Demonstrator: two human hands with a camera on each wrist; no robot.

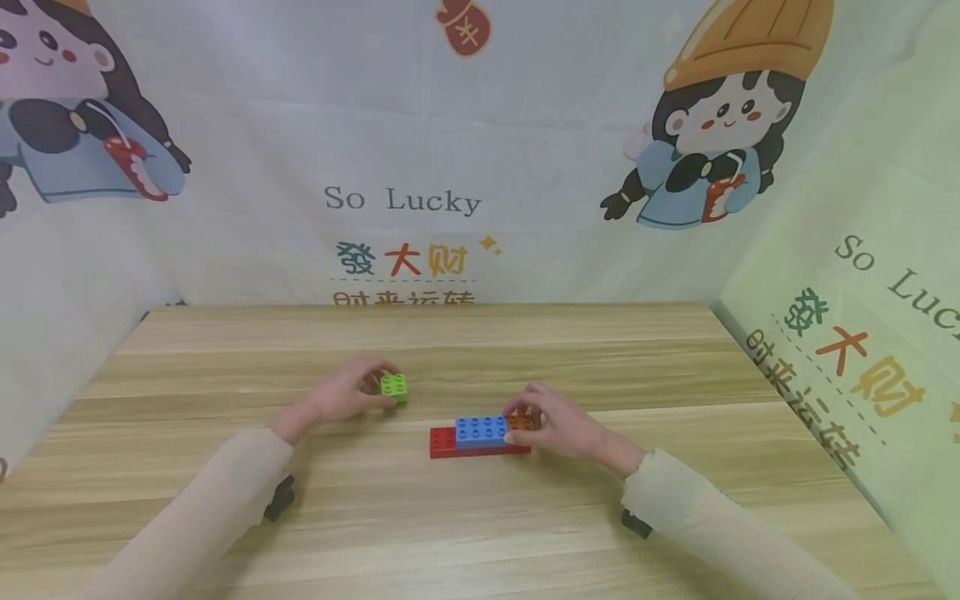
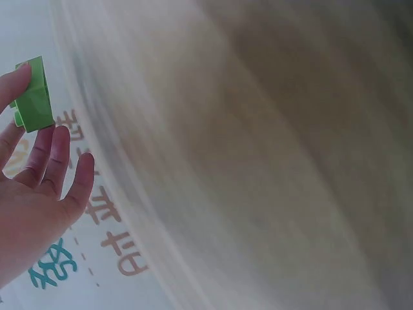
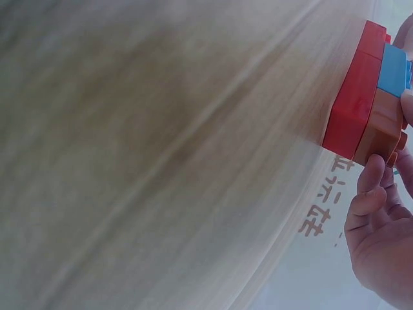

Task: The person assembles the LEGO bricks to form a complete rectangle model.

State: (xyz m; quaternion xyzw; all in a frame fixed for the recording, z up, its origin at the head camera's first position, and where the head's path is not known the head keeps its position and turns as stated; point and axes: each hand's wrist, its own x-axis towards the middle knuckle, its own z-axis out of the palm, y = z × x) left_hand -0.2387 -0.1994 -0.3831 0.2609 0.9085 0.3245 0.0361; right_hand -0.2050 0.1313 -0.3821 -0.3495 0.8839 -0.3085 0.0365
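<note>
My left hand (image 1: 348, 390) pinches a small lime-green toy building brick (image 1: 393, 387) between thumb and fingers. In the left wrist view the thumb lies on one side of the green brick (image 2: 37, 103) and the fingertips are at its lower end. To the right, a stack has a red brick layer (image 1: 442, 442) below, with a blue brick (image 1: 480, 429) and an orange-brown brick (image 1: 520, 422) side by side on top. My right hand (image 1: 558, 421) holds the orange-brown brick at the stack's right end, partly covering it. The right wrist view shows fingertips against this brown brick (image 3: 382, 126).
The stack stands on a wood-grain table (image 1: 360, 533). Behind the table hangs a white printed cloth (image 1: 540, 250), and another cloth side (image 1: 840, 250) runs along the right edge. Dark wrist devices (image 1: 636, 523) sit under the sleeves.
</note>
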